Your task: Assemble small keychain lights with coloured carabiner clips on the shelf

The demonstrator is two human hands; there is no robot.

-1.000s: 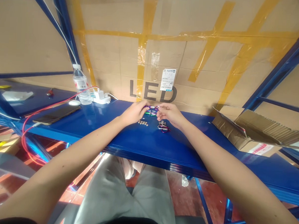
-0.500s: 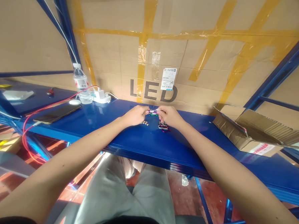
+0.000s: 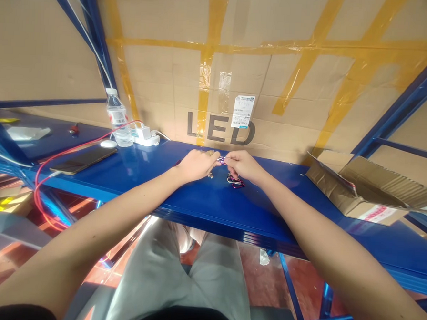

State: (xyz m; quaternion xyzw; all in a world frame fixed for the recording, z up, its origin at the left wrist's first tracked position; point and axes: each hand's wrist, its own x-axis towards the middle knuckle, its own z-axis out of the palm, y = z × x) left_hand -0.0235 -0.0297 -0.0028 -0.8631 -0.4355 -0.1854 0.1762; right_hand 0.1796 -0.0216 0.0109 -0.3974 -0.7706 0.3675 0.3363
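Above the blue shelf (image 3: 204, 197), my left hand (image 3: 195, 164) and right hand (image 3: 242, 164) both pinch one purple carabiner (image 3: 221, 160); nearer carabiners (image 3: 235, 182) look finished, one loose metal fitting (image 3: 210, 175) is apparently left.

blue shelf (image 3: 144, 175) | phone (image 3: 82, 160) | bottle (image 3: 118, 119) | cardboard box (image 3: 369, 189) | probably carabiners (image 3: 235, 182)

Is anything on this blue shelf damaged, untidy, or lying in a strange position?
The cardboard box on the right lies on its side, flaps open and crumpled. The red cable from the phone droops off the shelf edge. The clip pinched between left hand and right hand looks ordinary.
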